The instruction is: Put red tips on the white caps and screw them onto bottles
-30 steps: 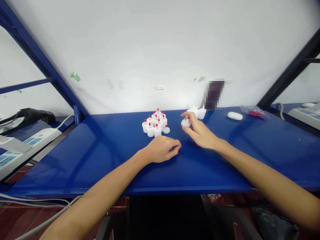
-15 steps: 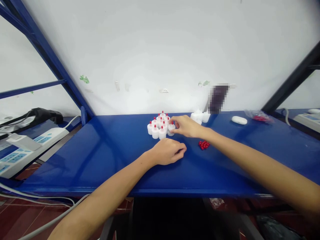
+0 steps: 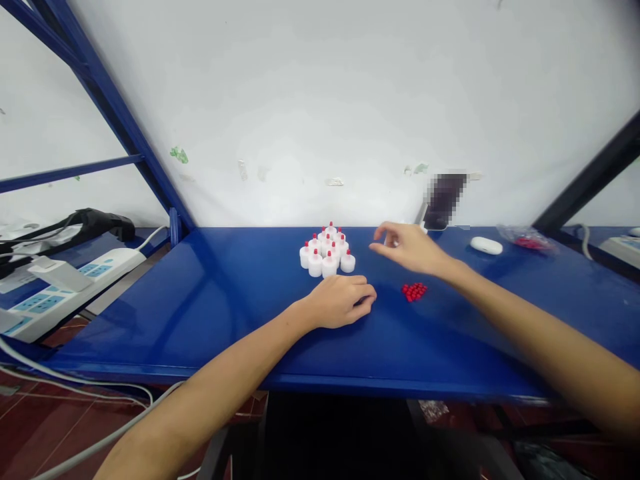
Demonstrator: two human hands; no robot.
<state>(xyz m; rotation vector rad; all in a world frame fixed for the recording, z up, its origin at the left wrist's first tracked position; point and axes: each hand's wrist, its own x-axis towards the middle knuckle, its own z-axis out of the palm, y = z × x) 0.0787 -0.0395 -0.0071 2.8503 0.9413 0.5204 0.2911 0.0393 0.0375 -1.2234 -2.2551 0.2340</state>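
Note:
Several white bottle tops with red-tipped nozzles [image 3: 329, 267] stand upright in a tight cluster on the blue table. One white top with a red tip [image 3: 348, 262] stands at the cluster's right side, untouched. My right hand [image 3: 413, 248] hovers to the right of it, thumb and index finger apart. A pale bit shows between those fingers, behind them; the white pieces there are mostly hidden by the hand. Just in front of the cluster my left hand [image 3: 340, 301] rests on the table, fingers curled in; anything under them is hidden. Small red caps [image 3: 414, 291] lie piled below my right hand.
A phone [image 3: 443, 203], partly blurred out, leans against the wall. On the right are a white oval case [image 3: 487, 246] and a clear bag with red pieces [image 3: 529, 241]. Power strips [image 3: 75, 280] and cables lie left, beside the blue frame post [image 3: 174, 227].
My right hand has let go of the red-tipped white top and moved right, off the cluster. My left hand stays in place. The view has shifted slightly.

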